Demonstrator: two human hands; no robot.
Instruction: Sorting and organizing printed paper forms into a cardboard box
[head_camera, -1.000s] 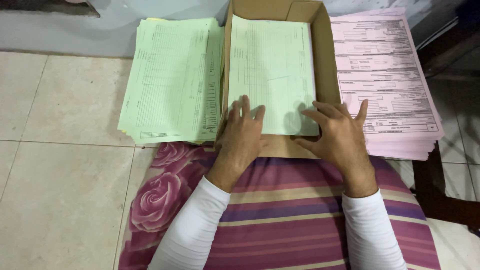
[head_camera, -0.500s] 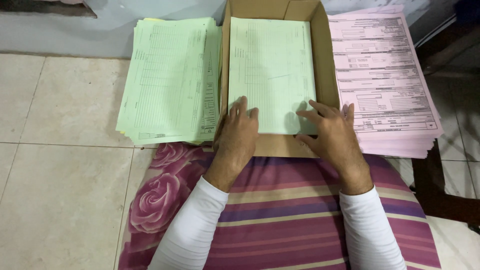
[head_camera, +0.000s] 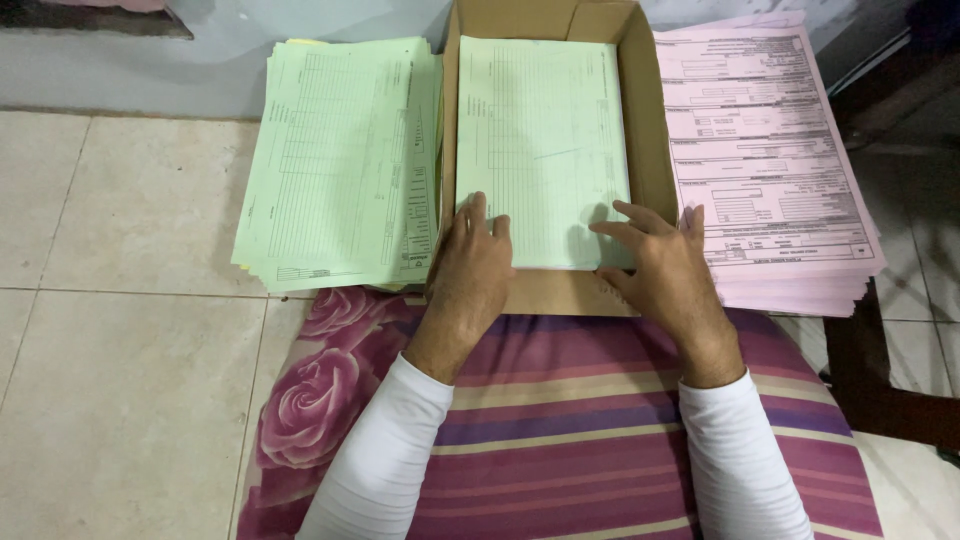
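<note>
I sit on the floor with a cardboard box (head_camera: 652, 120) open in front of me, its near edge just above my lap. Inside it lies a stack of pale green forms (head_camera: 545, 140), and both my hands rest flat on its near end. My left hand (head_camera: 472, 265) lies palm down on the lower left corner of the stack, fingers together and stretched out, gripping nothing. My right hand (head_camera: 668, 270) is spread open at the lower right corner, fingertips (head_camera: 610, 229) pressing the sheet, the outer fingers reaching over the box wall toward the pink pile; it holds nothing either.

Left of the box, touching its wall, sits a 2nd stack of green forms (head_camera: 340, 160) on the floor, its edges a little uneven. Right of the box is a thick stack of pink forms (head_camera: 770, 150), also close against the cardboard.

The floor (head_camera: 130, 330) is large pale tiles with dark grout lines. A grey-white wall (head_camera: 150, 60) runs behind the piles. Under my forearms lies a cushion (head_camera: 560, 420) striped in purple, magenta and cream, with a rose print on its left side. Dark wooden furniture (head_camera: 880, 380) stands at the right edge.
</note>
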